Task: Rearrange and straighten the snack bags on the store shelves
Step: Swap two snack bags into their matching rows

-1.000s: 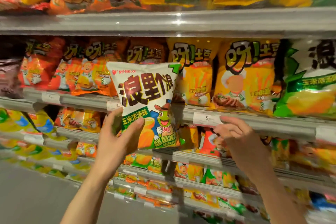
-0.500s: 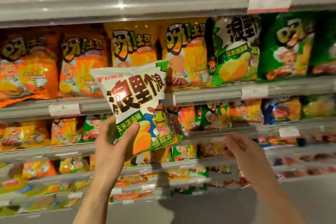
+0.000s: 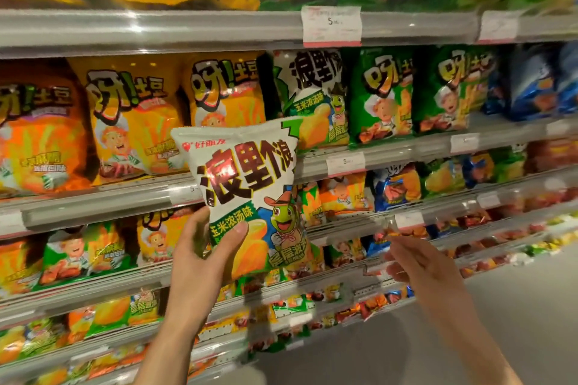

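Snack bags fill the store shelves (image 3: pixel 219 29) from edge to edge, the grey rails tilting down toward the right. On the middle shelf stand orange bags (image 3: pixel 40 131), then yellow bags (image 3: pixel 134 116), one white-and-green bag with a turtle mascot (image 3: pixel 312 97), green bags (image 3: pixel 384 94) and, at the far right, blurred blue bags (image 3: pixel 531 84). Smaller packets crowd the lower shelves; their print is too blurred to read.

A white corn-soup chip bag (image 3: pixel 250 184) — matching the turtle-mascot bag on the shelf behind it — is held up in front of the middle rail, upright with a slight tilt, its top corner overlapping that shelved bag. The left hand (image 3: pixel 200 262) grips it by the lower left edge: the thumb is pressed on the front face and the fingers are wrapped behind, out of sight.

The right hand (image 3: pixel 428 269) is raised to the right of the bag, apart from it, fingers loosely spread and holding nothing, near a lower rail.

White price tags (image 3: pixel 331 25) are clipped along the rails — one above the mascot bag, a smaller one (image 3: pixel 345 162) below it.
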Motion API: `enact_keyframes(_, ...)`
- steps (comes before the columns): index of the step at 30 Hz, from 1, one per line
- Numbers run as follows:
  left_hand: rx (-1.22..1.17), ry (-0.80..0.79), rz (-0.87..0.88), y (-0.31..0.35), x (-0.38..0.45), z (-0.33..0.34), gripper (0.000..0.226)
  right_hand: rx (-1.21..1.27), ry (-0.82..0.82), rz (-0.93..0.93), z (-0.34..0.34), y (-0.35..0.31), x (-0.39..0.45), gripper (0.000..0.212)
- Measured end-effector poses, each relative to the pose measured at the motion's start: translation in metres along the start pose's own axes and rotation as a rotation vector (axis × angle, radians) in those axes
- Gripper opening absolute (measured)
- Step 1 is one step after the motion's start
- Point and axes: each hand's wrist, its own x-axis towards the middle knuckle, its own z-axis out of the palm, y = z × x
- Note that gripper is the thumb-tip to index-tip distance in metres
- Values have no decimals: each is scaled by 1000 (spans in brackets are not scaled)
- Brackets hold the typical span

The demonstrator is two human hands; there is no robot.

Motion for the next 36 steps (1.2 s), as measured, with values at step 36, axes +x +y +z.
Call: enact_keyframes(36,152,-145,146,15,74,558,69,46,32,-212,-362,-3,314,19)
